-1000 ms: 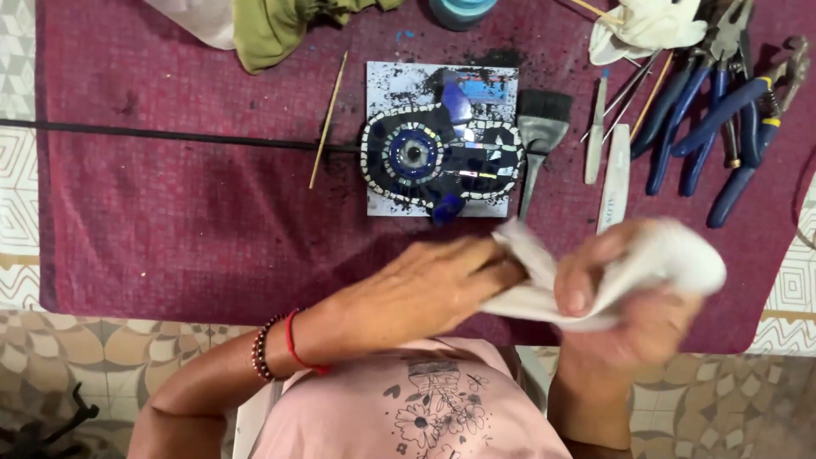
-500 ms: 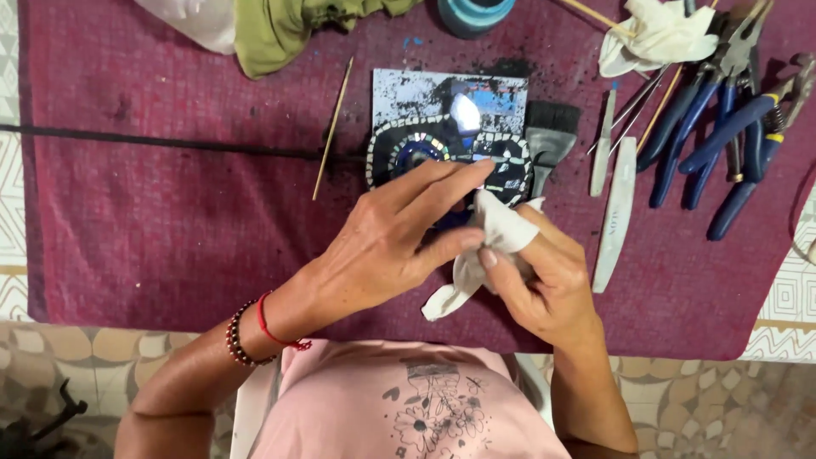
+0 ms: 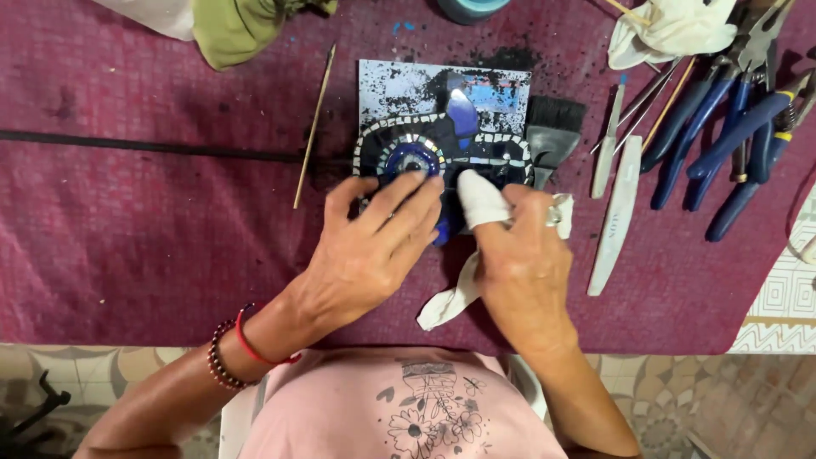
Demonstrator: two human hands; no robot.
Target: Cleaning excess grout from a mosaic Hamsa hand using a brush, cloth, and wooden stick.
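A square mosaic tile with blue and black glass pieces and a white-edged round pattern lies on the maroon cloth. My left hand rests flat with its fingers spread on the tile's lower left part. My right hand holds a white cloth wrapped over one finger, and that finger presses on the tile's lower right part. The cloth's loose end hangs down below my palm.
A black brush lies right of the tile, then white flat sticks and several blue-handled pliers. A thin wooden stick lies left of it. An olive rag and a crumpled white cloth sit at the back.
Both hands moved from in front of my body up onto the tile. The white cloth, bunched between both hands before, is now wrapped over a right finger and pressed on the tile.
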